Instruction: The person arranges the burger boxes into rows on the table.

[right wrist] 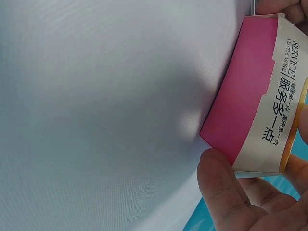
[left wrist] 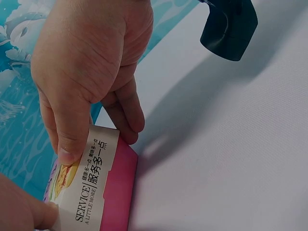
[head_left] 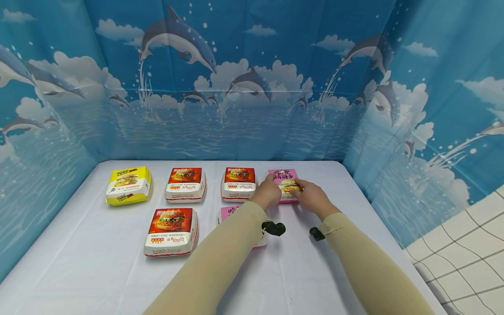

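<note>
At the back right of the table, a pink burger box point(head_left: 282, 173) with a burger picture on its lid sits between my two hands. My left hand point(head_left: 268, 192) grips its left end; in the left wrist view the thumb point(left wrist: 72, 142) presses on the lid and the other fingers reach down the side. On the opposite end, my right hand point(head_left: 313, 199) holds the box, fingers point(right wrist: 219, 180) curled at the lower corner. The pink side wall point(right wrist: 248, 86) stands right at the white cloth. Beneath my left forearm, a second pink box point(head_left: 228, 212) is mostly hidden.
Two red-and-white burger boxes, one left of centre point(head_left: 185, 186) and one nearer my left hand point(head_left: 239, 184), share the back row with a yellow box point(head_left: 129, 186). Another red-and-white box point(head_left: 171, 232) lies nearer the front. A dolphin-print curtain point(head_left: 236, 127) borders the table.
</note>
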### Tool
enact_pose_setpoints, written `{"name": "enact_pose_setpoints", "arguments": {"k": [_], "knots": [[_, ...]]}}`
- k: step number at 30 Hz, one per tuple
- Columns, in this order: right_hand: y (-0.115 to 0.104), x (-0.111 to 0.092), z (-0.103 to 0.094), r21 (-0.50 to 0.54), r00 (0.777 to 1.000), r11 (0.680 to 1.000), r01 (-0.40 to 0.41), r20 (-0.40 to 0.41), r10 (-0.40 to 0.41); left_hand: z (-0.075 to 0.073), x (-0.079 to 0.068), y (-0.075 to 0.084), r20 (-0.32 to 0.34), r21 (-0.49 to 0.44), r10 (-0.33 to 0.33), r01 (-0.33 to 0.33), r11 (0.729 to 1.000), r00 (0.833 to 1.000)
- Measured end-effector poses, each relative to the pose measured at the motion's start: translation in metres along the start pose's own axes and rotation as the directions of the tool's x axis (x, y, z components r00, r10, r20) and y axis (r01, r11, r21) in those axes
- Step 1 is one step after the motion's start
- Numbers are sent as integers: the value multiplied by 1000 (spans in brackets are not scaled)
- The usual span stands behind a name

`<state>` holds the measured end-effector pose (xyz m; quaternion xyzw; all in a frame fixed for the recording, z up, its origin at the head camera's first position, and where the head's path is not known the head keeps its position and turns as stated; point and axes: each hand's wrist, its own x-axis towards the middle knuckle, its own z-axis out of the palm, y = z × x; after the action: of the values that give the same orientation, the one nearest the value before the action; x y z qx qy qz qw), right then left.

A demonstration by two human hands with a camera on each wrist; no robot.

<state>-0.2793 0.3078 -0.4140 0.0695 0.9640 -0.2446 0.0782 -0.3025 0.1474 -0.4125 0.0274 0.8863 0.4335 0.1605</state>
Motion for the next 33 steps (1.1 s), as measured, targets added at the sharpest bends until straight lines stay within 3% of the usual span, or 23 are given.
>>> {"name": "enact_pose_setpoints", "arguments": {"k": [33], "knots": [[1, 0, 1, 4, 1000, 1000, 7, 0, -7, 0, -1, 0, 1, -4, -5, 5, 1000, 1000]]}}
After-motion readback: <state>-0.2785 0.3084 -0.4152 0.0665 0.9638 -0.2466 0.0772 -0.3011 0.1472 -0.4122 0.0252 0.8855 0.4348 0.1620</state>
